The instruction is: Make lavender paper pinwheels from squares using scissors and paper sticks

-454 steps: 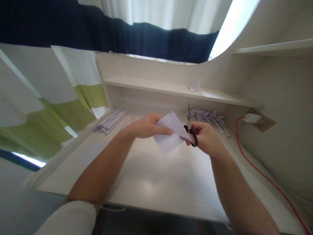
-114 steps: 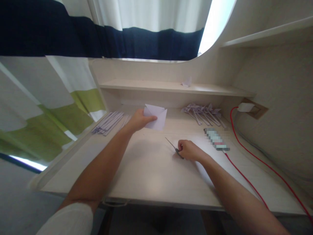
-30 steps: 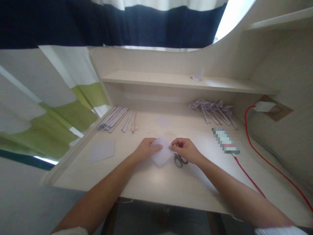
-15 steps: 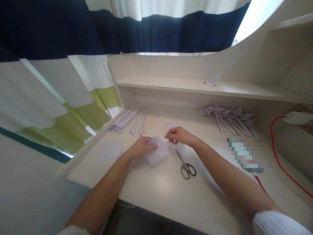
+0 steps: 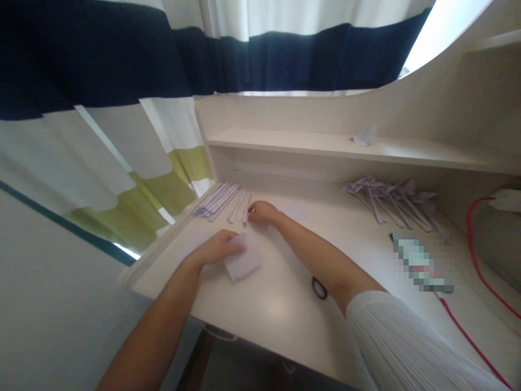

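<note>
My left hand [image 5: 214, 248] presses flat on a pale folded paper piece [image 5: 246, 262] lying on the white desk [image 5: 277, 309]. My right hand [image 5: 262, 212] has reached across to the far left, its fingertips at the loose end of a row of thin paper strips [image 5: 222, 199]; whether it grips one I cannot tell. Black-handled scissors [image 5: 319, 287] lie on the desk, mostly hidden under my right forearm. A small square of paper [image 5: 293, 210] lies just behind my right wrist.
A pile of folded paper pieces [image 5: 391, 199] lies at the back right. A blurred flat object [image 5: 421, 263] with a red cable [image 5: 474, 228] lies at the right. A low shelf [image 5: 325, 144] holds a small paper scrap [image 5: 363, 138]. A striped curtain [image 5: 101, 157] hangs at the left.
My right hand let go of the paper and moved left and back to the strips. My left hand stayed on the folded paper. The view has swung left.
</note>
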`<state>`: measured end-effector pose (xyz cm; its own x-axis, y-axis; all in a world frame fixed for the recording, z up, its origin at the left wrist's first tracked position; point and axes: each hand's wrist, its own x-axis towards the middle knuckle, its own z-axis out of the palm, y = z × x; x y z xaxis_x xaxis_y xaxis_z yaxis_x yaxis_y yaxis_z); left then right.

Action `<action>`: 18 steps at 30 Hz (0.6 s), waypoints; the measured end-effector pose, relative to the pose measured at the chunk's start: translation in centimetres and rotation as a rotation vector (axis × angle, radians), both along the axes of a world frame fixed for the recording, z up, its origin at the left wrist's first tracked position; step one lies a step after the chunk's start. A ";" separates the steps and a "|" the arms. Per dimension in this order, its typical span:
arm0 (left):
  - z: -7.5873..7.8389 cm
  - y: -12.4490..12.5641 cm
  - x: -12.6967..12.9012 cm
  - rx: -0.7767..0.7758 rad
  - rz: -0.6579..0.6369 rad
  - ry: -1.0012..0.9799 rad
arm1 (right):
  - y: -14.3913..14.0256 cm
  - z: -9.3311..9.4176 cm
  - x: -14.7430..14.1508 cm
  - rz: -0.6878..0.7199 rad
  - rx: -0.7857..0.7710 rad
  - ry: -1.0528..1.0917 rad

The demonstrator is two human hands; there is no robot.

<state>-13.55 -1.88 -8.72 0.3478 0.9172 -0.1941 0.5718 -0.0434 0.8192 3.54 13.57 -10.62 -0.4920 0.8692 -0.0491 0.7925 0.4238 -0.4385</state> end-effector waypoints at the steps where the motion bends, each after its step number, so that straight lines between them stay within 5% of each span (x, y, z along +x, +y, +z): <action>1: -0.1 0.0 -0.1 0.009 0.010 -0.001 | 0.2 0.1 -0.1 0.006 0.000 -0.011; 10: -1.9 0.5 -0.6 -0.063 0.063 -0.159 | 1.5 0.3 -0.9 0.005 -0.017 -0.069; 18: -1.8 0.4 -0.6 -0.078 0.041 -0.203 | 0.9 0.8 -2.7 0.072 -0.028 -0.130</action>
